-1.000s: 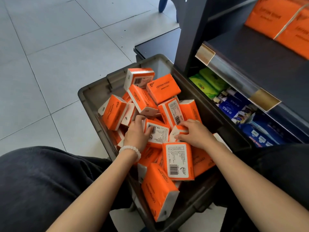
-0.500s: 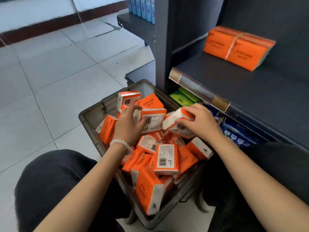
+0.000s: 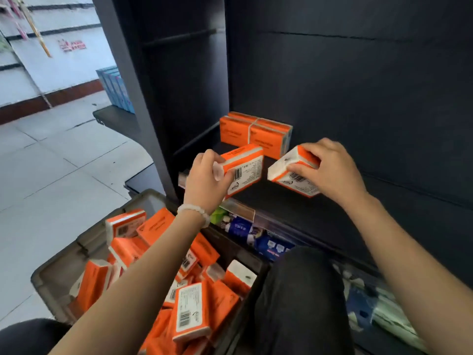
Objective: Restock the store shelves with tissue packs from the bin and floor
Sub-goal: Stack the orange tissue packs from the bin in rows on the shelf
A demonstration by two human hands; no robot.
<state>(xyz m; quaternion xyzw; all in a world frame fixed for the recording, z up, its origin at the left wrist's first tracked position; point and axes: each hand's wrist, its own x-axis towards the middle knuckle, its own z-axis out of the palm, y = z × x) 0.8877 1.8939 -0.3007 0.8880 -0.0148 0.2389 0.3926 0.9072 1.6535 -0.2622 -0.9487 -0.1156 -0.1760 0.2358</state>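
Observation:
My left hand (image 3: 204, 180) grips an orange and white tissue pack (image 3: 247, 167) by its left end, held above the front of the dark shelf (image 3: 332, 213). My right hand (image 3: 330, 170) holds a second orange tissue pack (image 3: 289, 172), tilted, just over the same shelf. A strapped bundle of orange packs (image 3: 256, 133) stands at the back left of the shelf. Below my arms, the grey bin (image 3: 84, 242) holds several loose orange packs (image 3: 190, 311).
The shelf's dark upright (image 3: 143, 111) rises left of my left hand. Blue and green packs (image 3: 256, 231) fill the lower shelf under the price rail. Blue boxes (image 3: 115, 88) stand on a neighbouring shelf at the left. My knee (image 3: 302, 290) is beside the bin; grey tiles lie left.
Both hands have lifted one pack each out of the bin and carried them up to the shelf. My view has swung up from the bin to the shelf.

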